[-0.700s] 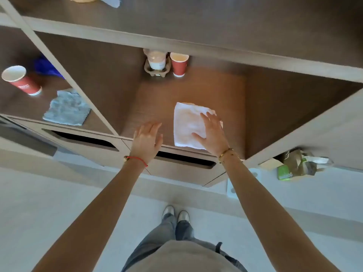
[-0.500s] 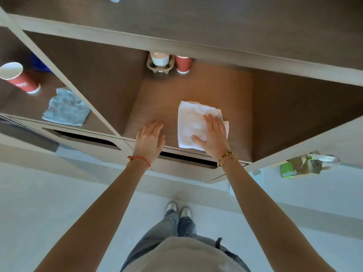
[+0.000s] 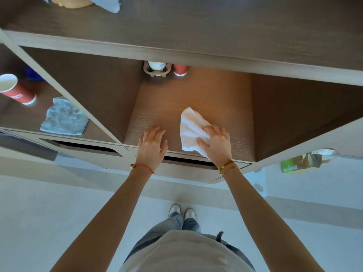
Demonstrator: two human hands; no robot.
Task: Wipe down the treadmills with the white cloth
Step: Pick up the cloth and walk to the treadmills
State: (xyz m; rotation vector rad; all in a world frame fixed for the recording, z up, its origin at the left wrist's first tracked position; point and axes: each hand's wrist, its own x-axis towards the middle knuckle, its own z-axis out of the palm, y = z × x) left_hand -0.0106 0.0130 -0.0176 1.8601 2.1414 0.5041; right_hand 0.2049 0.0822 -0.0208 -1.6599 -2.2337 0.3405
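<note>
A white cloth [image 3: 191,127] lies bunched on the brown floor of a wooden shelf compartment [image 3: 157,107]. My right hand [image 3: 217,143] grips the cloth's near right part, fingers curled into the fabric and thumb pressed against it. My left hand [image 3: 152,146] rests flat on the shelf's front edge, just left of the cloth, with its fingers straight and nothing in it. No treadmill is in view.
A cup carrier [image 3: 156,69] and a red cup [image 3: 180,70] stand at the compartment's back. The left compartment holds a red paper cup [image 3: 16,90] and a grey-blue cloth [image 3: 62,117]. A green-and-brown package [image 3: 300,161] lies at right. Pale floor lies below.
The cloth lay flat and square under my right palm; now it is gathered into a bunch in my right hand's grip. My left hand stayed on the shelf edge.
</note>
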